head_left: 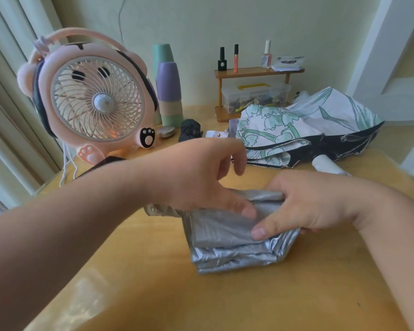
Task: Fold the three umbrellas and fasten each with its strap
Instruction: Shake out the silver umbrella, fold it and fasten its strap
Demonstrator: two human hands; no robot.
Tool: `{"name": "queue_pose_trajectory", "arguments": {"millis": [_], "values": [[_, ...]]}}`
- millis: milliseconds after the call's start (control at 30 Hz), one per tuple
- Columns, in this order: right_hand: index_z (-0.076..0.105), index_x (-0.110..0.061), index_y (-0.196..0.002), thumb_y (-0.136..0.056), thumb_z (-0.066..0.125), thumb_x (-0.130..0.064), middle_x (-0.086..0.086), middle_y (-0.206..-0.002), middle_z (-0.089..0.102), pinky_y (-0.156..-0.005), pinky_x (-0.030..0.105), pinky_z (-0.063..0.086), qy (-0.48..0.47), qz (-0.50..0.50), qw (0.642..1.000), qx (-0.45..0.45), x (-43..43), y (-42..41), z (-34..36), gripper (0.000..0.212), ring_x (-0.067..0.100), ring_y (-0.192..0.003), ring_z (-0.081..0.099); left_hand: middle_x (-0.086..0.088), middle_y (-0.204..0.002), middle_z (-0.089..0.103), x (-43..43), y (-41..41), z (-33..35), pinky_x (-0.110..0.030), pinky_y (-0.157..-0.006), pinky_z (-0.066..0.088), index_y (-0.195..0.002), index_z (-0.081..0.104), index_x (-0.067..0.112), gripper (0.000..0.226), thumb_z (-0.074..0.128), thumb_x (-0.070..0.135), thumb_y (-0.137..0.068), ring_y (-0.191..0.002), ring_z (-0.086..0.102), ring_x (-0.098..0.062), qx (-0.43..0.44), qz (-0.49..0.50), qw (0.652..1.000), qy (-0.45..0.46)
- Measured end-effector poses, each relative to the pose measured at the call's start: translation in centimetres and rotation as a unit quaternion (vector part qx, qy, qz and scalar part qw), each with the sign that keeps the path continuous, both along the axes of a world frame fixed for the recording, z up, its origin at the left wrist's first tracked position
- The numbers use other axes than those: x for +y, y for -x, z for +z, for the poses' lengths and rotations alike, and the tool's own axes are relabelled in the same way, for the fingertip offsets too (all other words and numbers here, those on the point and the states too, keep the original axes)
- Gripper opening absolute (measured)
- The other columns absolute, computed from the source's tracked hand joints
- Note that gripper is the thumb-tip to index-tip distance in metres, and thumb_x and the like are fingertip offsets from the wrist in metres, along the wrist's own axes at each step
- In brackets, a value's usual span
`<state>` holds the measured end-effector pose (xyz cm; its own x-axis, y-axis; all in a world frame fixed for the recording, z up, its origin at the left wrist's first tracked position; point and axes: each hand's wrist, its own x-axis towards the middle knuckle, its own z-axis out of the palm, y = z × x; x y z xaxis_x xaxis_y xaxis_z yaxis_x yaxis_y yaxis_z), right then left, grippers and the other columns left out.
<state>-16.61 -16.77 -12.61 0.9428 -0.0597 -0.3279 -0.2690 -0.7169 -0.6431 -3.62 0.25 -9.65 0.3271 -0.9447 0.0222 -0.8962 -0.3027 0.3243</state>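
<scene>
Silver coated cloth, thin and glossy, makes up the silver umbrella (234,235), which lies in flat pleats near the middle of the surface (153,283), a little toward its right edge. The right grip (304,206) pinches the upper end of the bundle, thumb laid over the top pleat and fingers curled behind. The left grip (196,173) reaches across from the left. Its fingers are loosely curled and clear of the cloth, and only the thumb tip touches a fold, though it is blurred.

This canopy looks light, soft and slippery, so the pleats would likely slide apart if let go. The stiff ribs inside should give a firmer hold than the loose hem. The bundle is best kept clamped across all its layers while the free hand wraps it tighter. Its strap is not visible.

A floral umbrella (296,125) sprawls unfolded at the far right corner. A dark umbrella (190,133) sits bundled at the far edge beside the pink fan (93,101), and I cannot tell whether it is fastened.
</scene>
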Motion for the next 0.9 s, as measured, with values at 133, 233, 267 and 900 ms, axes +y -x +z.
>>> {"name": "queue_pose_trajectory", "arguments": {"millis": [133,233,267,900], "values": [[0.068,-0.023,-0.067,-0.067,0.089,-0.05,-0.007,-0.053,0.057,-0.055,0.025,0.038,0.019,-0.003,1.0,-0.023,-0.2,0.1,0.0,0.034,0.01,-0.051,0.051,0.013,-0.085,0.064,-2.2,1.1,0.3,-0.023,-0.061,0.045,-0.099,0.062,0.032,0.051,0.075,0.072,-0.07,-0.075,0.06,-0.004,-0.068,-0.015,0.97,-0.232],[0.068,-0.033,-0.063,-0.068,0.088,-0.05,-0.013,-0.052,0.059,-0.055,0.022,0.04,0.035,-0.001,0.999,-0.033,-0.3,0.4,0.2,0.027,0.004,-0.05,0.051,0.008,-0.079,0.064,-3.3,1.6,-0.9,-0.022,-0.054,0.041,-0.096,0.064,0.026,0.044,0.072,0.066,-0.08,-0.068,0.057,-0.007,-0.127,-0.021,0.961,-0.243],[0.069,-0.032,-0.068,-0.066,0.089,-0.052,-0.013,-0.055,0.062,-0.056,0.022,0.043,0.041,-0.005,0.998,-0.045,-0.5,0.4,0.2,0.028,0.003,-0.052,0.055,0.007,-0.08,0.065,-3.5,1.5,-1.1,-0.023,-0.056,0.043,-0.095,0.065,0.025,0.042,0.071,0.064,-0.082,-0.07,0.059,-0.009,-0.131,-0.016,0.963,-0.233],[0.073,-0.054,-0.103,-0.075,0.085,-0.044,-0.03,-0.087,0.073,-0.083,0.023,0.055,0.039,-0.025,0.966,-0.253,0.4,0.0,-0.8,0.032,-0.009,-0.086,0.068,0.008,-0.071,0.072,-2.5,-1.2,-0.5,-0.027,-0.06,0.054,-0.082,0.065,0.027,0.01,0.073,0.034,-0.082,-0.062,0.067,-0.009,-0.07,0.012,0.973,-0.22]]}}
